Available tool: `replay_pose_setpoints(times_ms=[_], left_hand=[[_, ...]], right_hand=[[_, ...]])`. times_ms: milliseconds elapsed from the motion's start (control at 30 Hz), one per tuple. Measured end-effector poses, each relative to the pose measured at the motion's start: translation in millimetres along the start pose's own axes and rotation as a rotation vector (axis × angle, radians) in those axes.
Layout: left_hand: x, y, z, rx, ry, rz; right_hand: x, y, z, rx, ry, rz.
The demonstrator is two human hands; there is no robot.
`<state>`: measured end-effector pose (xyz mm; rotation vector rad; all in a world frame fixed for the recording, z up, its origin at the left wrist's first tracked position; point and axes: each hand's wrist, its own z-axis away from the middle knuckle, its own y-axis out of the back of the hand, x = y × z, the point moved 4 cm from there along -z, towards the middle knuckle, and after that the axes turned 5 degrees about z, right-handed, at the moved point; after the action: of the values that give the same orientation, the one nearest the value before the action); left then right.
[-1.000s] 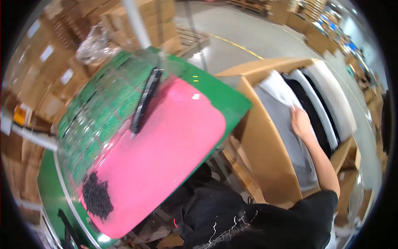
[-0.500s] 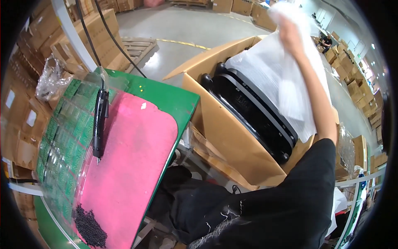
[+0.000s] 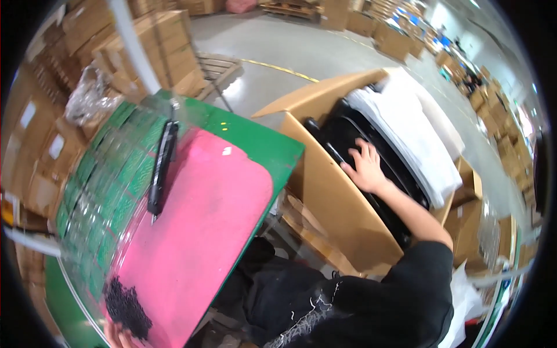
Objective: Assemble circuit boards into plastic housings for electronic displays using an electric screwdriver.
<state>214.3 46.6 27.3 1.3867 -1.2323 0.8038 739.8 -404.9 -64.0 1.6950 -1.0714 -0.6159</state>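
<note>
My right hand (image 3: pixel 366 168) lies with fingers spread on a black plastic shell (image 3: pixel 339 130) and holds nothing. The shell stands on edge in an open cardboard box (image 3: pixel 331 203), beside other dark parts. White wrapping sheeting (image 3: pixel 415 124) covers the parts on the far side of the box. At the lower left, the fingertips of my left hand (image 3: pixel 119 336) show, slightly apart, beside a pile of small black screw-like pieces (image 3: pixel 127 307). That pile sits on a pink mat (image 3: pixel 197 214); the rest of the left hand is out of the picture.
A black electric screwdriver (image 3: pixel 162 168) lies along the mat's left side, with a cord rising from it. Clear plastic trays (image 3: pixel 110 185) cover the left of the green table (image 3: pixel 243 130). Cardboard cartons (image 3: pixel 154 52) and a wooden pallet (image 3: pixel 217 69) stand behind.
My right hand has let go of the white sheeting and come down onto the black shell. The sheeting now lies over the far parts. My left fingertips have appeared beside the pile.
</note>
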Motion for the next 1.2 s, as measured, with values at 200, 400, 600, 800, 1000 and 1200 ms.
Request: replay_pose_setpoints(times_ms=[200,400,600,800,1000,1200], left_hand=[[48,-69,-13,-0.549,-0.259,0.077],[75,-84,-17,-0.694,-0.477,-0.089],[67,-87,-20,-0.789,-0.518,-0.136],[62,-129,-22,-0.8,-0.524,-0.009],[23,-137,-33,-0.808,-0.517,-0.221],[11,-122,-31,-0.606,-0.671,-0.305]], right_hand=[[20,-49,35,-0.592,-0.257,-0.447],[1,45,7,-0.378,-0.355,-0.74],[-43,158,-26,0.05,0.078,-0.529],[-212,158,-20,-0.282,1.242,-0.195],[-344,145,-17,-0.613,1.512,-0.27],[-525,134,-141,0.129,1.22,-0.517]])
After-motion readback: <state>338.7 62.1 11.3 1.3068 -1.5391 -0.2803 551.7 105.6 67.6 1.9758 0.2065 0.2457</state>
